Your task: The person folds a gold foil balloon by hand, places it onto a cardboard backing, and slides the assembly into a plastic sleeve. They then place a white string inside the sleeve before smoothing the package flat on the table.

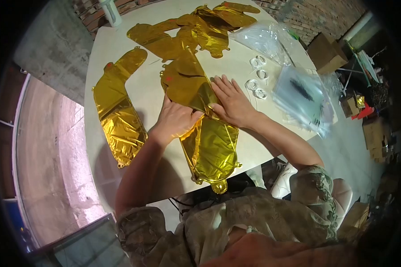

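Observation:
A flat gold foil balloon (214,151) lies at the front of the table, its upper part a duller, folded flap (185,80) with a small red mark. My left hand (176,119) rests on its left side. The left thumb stretches toward the fold, while the other fingers are mostly hidden at the flap's edge. On the right, my right hand (234,102) lies flat with fingers spread on the table beside the foil, its thumb touching the fold. The balloon's rounded lower end, with small tabs, hangs past the table's front edge.
Another gold foil balloon (120,107) lies to the left. Several more are heaped (205,29) at the back. On the right are white ribbon coils (260,74), a clear plastic bag (267,42) and a stack of clear sleeves (300,95). A white bottle (110,12) stands at the back left.

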The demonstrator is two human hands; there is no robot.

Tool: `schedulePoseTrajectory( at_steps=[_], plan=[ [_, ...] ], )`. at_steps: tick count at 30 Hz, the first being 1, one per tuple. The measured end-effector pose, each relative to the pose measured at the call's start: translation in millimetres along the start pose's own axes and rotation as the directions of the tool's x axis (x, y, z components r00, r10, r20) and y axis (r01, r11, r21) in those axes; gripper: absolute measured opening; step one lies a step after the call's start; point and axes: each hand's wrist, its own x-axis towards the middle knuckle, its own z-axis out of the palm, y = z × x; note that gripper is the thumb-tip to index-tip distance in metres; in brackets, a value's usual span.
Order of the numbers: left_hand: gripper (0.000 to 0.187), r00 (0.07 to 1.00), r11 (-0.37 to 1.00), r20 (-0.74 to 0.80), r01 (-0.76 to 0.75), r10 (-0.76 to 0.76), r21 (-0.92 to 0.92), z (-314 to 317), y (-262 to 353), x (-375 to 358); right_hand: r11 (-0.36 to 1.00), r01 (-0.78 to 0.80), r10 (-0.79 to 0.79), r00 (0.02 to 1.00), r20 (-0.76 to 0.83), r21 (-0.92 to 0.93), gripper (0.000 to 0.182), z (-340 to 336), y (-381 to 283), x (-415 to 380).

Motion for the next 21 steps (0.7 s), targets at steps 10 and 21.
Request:
schedulePoseTrajectory(
  at_steps=[10, 21],
  plan=[
    [0.051, 0.915, 0.986, -0.387, -0.151, 0.115, -0.066, 20.5, -7.9, 0.1, 0.950, 0.101, -0.118, 0.992, 0.040, 0.296, 0.056, -24.2, 14.2, 1.3],
    [0.051, 0.928, 0.987, -0.367, -0.107, 0.057, -0.119, 13.4, -2.1, -1.5, 0.981, 0.014, 0.007, 0.994, -0.108, 0.193, 0.074, -15.0, -33.5, -35.9]
  ],
)
